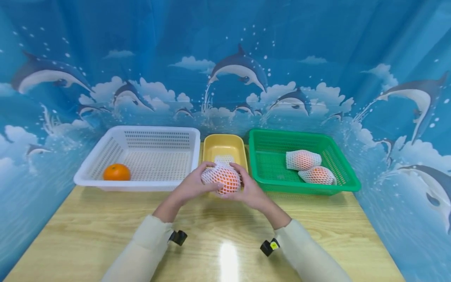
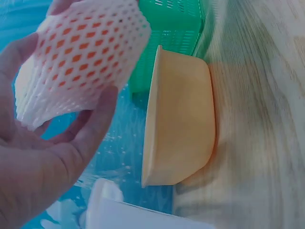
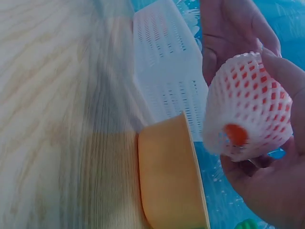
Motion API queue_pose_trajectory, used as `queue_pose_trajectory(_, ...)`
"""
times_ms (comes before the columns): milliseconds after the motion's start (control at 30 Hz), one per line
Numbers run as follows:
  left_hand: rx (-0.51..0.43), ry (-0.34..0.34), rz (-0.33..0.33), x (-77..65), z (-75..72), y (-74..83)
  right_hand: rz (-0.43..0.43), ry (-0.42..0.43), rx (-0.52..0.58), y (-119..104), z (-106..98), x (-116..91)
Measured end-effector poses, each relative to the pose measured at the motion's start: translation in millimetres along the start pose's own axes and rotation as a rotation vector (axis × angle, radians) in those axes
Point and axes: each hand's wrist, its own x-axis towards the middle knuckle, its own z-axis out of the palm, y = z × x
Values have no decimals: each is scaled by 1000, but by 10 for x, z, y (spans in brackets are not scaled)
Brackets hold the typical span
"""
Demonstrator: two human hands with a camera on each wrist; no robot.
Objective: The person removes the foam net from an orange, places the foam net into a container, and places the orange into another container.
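Note:
An orange in a white foam net sleeve (image 1: pixel 228 181) is held up over the front of the small yellow basket (image 1: pixel 225 140) by both hands. My left hand (image 1: pixel 197 184) grips its left side, thumb across the front. On the other side my right hand (image 1: pixel 251 192) grips it with thumb and fingers. In the left wrist view the net (image 2: pixel 86 52) covers most of the fruit. The right wrist view shows bare orange peel (image 3: pixel 236 134) through an opening at one end of the sleeve. More white netting (image 1: pixel 224 159) shows inside the yellow basket behind the hands.
A white basket (image 1: pixel 162 183) at the left contains one bare orange (image 1: pixel 116 172). At the right, a green basket (image 1: pixel 299 187) contains two net-wrapped oranges (image 1: pixel 303 159). All the baskets stand along the back of the wooden table (image 1: pixel 225 235), before a blue dolphin curtain (image 1: pixel 225 35).

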Motion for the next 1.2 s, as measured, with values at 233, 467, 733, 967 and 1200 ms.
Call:
queue_pose_trajectory(233, 234, 25, 62, -102, 86, 106, -3, -48, -73, 30, 33, -37)
queue_pose_trajectory(467, 232, -17, 112, -203, 134, 29, -2, -111, -48, 104, 92, -106)
queue_pose_trajectory(733, 128, -206, 145, -309, 100, -233, -36, -224, -11, 225, 117, -197)
queue_pose_trajectory(967, -19, -264, 108, -327, 177, -384, 8, -234, -73, 282, 129, -255)
queue_pose_trajectory(1200, 25, -200, 115, -367, 272, -488, 44, -242, -84, 346, 184, -320)
